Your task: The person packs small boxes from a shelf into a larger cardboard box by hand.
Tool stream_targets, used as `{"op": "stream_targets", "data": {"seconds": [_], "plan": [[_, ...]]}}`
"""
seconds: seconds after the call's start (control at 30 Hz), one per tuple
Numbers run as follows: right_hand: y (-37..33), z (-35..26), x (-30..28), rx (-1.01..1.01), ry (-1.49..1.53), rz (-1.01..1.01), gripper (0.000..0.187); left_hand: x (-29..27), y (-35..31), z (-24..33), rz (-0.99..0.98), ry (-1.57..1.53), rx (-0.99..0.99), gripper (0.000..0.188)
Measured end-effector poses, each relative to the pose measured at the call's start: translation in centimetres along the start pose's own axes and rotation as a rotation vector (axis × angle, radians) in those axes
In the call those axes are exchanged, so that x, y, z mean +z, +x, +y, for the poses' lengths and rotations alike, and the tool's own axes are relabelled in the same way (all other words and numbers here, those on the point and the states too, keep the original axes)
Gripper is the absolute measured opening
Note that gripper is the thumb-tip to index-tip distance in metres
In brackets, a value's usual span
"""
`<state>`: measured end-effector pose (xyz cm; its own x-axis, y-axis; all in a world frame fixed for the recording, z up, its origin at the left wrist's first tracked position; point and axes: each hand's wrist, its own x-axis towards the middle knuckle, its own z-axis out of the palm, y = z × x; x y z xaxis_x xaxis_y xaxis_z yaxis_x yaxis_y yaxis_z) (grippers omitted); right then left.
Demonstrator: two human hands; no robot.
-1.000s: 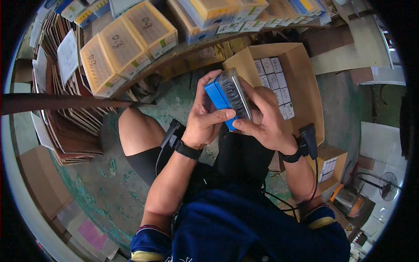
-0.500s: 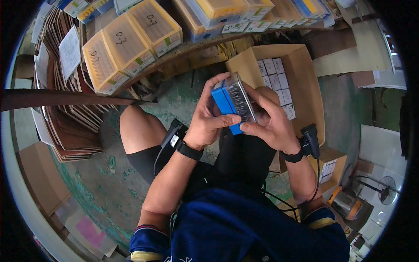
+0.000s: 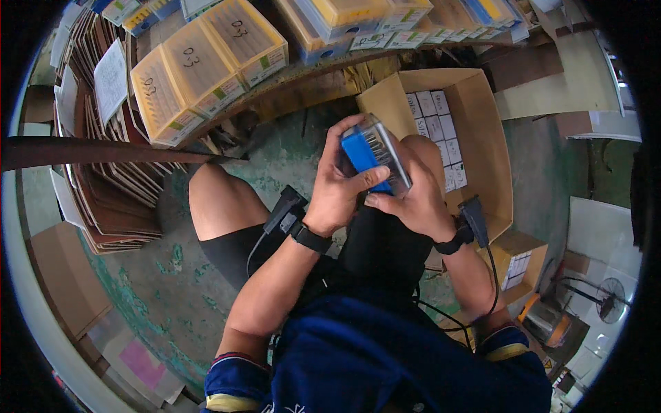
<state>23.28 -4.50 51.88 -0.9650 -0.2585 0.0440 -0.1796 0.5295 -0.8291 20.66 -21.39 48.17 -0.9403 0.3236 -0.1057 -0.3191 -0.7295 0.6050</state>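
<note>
Over my lap, both hands hold a small case with a blue base (image 3: 358, 153) and a clear plastic lid (image 3: 397, 162). Several thin metal bits, like drill bits, show in a row through the lid. My left hand (image 3: 335, 189) is wrapped round the blue side, its thumb lying across the front. On the lid side my right hand (image 3: 421, 203) grips the case, thumb near its lower end. The case is tilted, and the fingers behind it are largely hidden.
An open cardboard carton (image 3: 483, 131) holding several small white boxes (image 3: 434, 129) stands right of my knees. Ahead, yellow-tinted plastic cases (image 3: 206, 63) line a bench. Brown boards (image 3: 113, 199) stand stacked at the left. A smaller carton (image 3: 531, 253) and a fan (image 3: 610, 300) are at the right.
The clear lid now covers more of the blue base, and the case has turned slightly in my hands. My left thumb has shifted a little up and right.
</note>
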Motion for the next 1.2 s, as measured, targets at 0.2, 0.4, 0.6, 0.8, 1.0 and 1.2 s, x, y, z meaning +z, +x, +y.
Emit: {"op": "stream_targets", "data": {"seconds": [0.2,0.4,0.6,0.8,1.0,1.2], "plan": [[0.6,-0.7,0.8,-0.020,0.112,0.001,0.089,0.0,0.5,1.3,0.086,-0.195,-0.046,0.053],[-0.3,-1.4,1.7,-0.044,0.071,0.080,0.087,-0.1,0.8,1.2,0.055,-0.183,-0.073,0.050],[0.4,0.4,0.4,0.052,0.212,-0.045,0.088,-1.1,1.0,0.3,0.058,-0.163,-0.138,0.052],[2.6,-1.8,-1.7,-0.017,0.058,0.042,0.083,0.0,1.8,1.7,-0.010,-0.233,-0.075,0.055],[1.9,-2.0,-1.6,-0.006,-0.031,-0.035,0.088,0.1,2.0,2.1,-0.053,-0.173,0.029,0.056],[0.9,-2.4,-0.9,-0.042,0.152,0.017,0.089,2.0,0.4,2.6,-0.006,0.086,0.172,0.063]]}}
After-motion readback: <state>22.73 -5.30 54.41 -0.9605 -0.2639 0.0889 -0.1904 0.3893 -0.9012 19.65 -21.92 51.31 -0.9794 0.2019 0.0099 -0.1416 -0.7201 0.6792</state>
